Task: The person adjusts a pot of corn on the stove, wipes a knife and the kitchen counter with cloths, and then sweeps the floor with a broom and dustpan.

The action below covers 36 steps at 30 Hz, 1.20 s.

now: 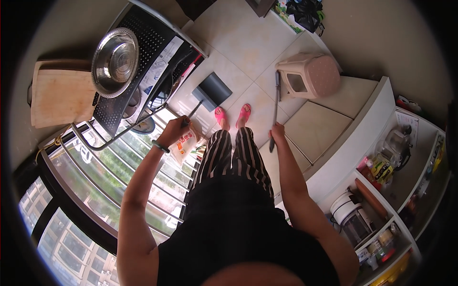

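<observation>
My left hand [174,131] grips the thin handle of a dark grey dustpan [217,89]. Its pan rests on the tiled floor just ahead of my feet, which are in pink slippers [244,112]. On the other side, my right hand [277,134] is closed around a slim grey long-handled tool [275,111], perhaps a broom. This tool points away from me, with its far end beside a beige plastic stool [311,75]. Its head is seen too narrowly to make out any bristles. A gap of floor separates the tool from the dustpan.
To the left stands a black perforated rack [143,32] with a steel basin [115,62] and a wooden cutting board [62,96] by it. A printed sack [183,146] lies near the barred window [107,171]. White shelves [375,195] with appliances line the right.
</observation>
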Tool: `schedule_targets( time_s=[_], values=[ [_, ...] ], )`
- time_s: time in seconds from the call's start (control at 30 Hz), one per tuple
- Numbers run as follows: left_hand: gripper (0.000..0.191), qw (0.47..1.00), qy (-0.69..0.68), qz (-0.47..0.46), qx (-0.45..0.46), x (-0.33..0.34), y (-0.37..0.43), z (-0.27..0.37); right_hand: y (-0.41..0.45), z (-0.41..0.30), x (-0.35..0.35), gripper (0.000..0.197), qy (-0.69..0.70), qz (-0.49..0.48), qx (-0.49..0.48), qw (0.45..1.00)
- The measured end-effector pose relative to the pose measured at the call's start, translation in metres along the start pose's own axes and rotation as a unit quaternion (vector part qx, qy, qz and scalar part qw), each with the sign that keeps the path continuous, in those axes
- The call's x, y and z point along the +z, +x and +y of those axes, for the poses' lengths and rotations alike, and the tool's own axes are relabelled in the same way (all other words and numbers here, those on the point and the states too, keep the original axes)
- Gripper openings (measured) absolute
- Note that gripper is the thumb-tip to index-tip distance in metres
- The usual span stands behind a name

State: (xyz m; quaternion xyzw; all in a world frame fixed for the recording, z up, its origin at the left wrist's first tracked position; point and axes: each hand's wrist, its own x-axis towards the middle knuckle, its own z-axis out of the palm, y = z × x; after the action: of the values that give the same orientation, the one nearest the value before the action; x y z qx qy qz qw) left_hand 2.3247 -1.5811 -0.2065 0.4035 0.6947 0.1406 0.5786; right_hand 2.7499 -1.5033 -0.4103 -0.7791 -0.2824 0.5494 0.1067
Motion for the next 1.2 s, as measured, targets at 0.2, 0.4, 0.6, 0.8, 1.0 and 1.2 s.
schedule_targets(
  time_s=[0.2,0.4,0.6,0.8,1.0,1.2],
  values=[
    [0.012,0.998,0.053,-0.038,0.001,-0.014,0.041,0.036,0.004,0.063,0.088,0.024,-0.367,0.003,-0.238,0.899],
    [0.012,0.999,0.027,-0.021,-0.025,-0.005,0.034,0.020,-0.082,0.038,0.019,0.040,-0.361,-0.174,-0.261,0.878],
    [0.013,0.999,0.034,0.010,0.016,-0.005,0.017,-0.017,-0.089,-0.031,-0.035,0.037,-0.307,-0.152,-0.117,0.932],
    [0.013,0.997,0.019,0.029,-0.063,-0.017,-0.013,-0.006,0.013,-0.107,-0.013,0.028,-0.318,-0.061,-0.165,0.931],
    [0.013,0.994,0.013,0.056,-0.093,-0.022,-0.018,-0.016,0.006,-0.031,0.053,0.038,-0.466,-0.084,-0.195,0.859],
    [0.015,0.991,-0.091,0.021,-0.093,-0.018,-0.016,-0.028,-0.073,0.001,0.027,0.042,-0.472,-0.192,-0.271,0.816]
  ],
)
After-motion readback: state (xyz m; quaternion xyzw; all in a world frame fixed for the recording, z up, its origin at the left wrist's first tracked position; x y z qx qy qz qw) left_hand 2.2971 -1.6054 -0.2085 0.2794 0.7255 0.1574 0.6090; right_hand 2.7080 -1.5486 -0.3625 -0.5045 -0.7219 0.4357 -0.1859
